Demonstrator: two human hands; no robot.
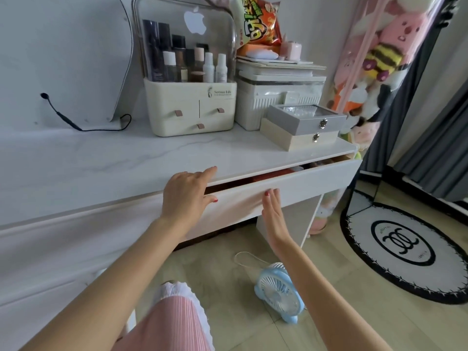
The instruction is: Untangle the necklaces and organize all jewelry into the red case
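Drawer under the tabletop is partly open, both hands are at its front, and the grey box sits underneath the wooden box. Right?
Not quite. The head view shows the grey box stacked on top of the wooden box. The drawer is partly open, left hand and right hand at its front.

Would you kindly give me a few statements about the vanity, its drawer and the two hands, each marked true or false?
1. The drawer under the white tabletop is partly open. True.
2. The right hand holds a necklace. False: it holds nothing, its straight fingers lying against the drawer front.
3. The left hand is at the drawer's top edge, thumb on the front. True.
4. The grey box sits on top of the beige box. True.
5. The blue fan stands on the tabletop. False: it lies on the floor.
6. The grey box's lid is open. False: it is closed.
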